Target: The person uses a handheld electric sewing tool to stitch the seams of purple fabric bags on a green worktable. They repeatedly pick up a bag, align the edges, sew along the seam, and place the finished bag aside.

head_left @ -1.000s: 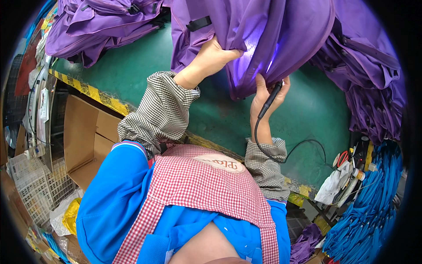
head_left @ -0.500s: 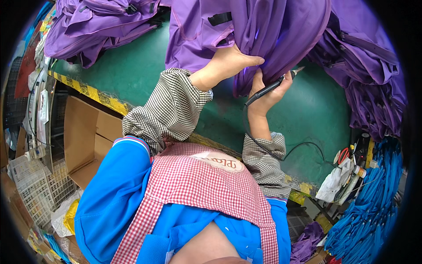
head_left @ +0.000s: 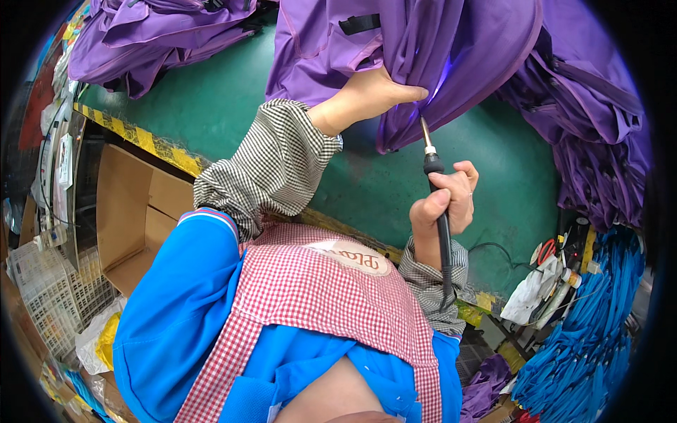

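A purple fabric bag [head_left: 486, 49] with a black webbing tab [head_left: 359, 25] lies over the far part of the green table. My left hand [head_left: 367, 95] is closed on the bag's near folds, its thumb stretched along the cloth and its fingers hidden behind. In my right hand [head_left: 448, 201] is a soldering iron [head_left: 444, 243] with a black handle and a bare metal tip, pointing away from me. The tip meets the bag's fabric just below my left thumb. Bluish light shows in the fold there.
More purple bags are heaped at the far left [head_left: 155, 42] and far right [head_left: 599, 106] of the green table [head_left: 508, 190]. An open cardboard box [head_left: 127, 204] stands below the yellow-striped edge. At right are red-handled scissors [head_left: 546, 250], a black cord [head_left: 493, 245] and hanging blue straps [head_left: 585, 331].
My right hand has let go of the bag and drawn back toward me. It has turned the soldering iron so the tip reaches the fabric. My left hand keeps its hold.
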### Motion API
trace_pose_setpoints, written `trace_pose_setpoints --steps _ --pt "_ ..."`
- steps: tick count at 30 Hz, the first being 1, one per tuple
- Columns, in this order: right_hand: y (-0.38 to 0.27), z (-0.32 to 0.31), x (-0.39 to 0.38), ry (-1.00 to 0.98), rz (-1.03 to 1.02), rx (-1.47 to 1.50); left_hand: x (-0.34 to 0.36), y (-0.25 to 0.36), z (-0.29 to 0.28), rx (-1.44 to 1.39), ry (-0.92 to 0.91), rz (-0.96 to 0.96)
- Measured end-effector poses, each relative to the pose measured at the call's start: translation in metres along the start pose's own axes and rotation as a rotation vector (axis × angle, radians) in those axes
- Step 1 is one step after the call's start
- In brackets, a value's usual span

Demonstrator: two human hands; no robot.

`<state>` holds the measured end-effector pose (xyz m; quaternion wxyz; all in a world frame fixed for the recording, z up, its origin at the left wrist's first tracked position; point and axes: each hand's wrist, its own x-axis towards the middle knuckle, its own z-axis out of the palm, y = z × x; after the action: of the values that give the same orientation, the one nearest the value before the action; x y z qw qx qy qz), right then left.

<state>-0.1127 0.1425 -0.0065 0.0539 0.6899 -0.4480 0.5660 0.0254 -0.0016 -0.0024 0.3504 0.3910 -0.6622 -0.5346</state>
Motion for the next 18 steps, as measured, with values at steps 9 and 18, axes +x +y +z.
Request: trace_pose_setpoints --steps 9,18 --pt "0.012 0.019 0.007 0.005 -0.071 -0.051 0.004 -0.013 0.003 -0.026 -0.038 -0.007" --pt "0.021 0.059 0.094 0.142 -0.104 -0.153 -0.039 -0.030 0.019 0.373 0.065 0.475"
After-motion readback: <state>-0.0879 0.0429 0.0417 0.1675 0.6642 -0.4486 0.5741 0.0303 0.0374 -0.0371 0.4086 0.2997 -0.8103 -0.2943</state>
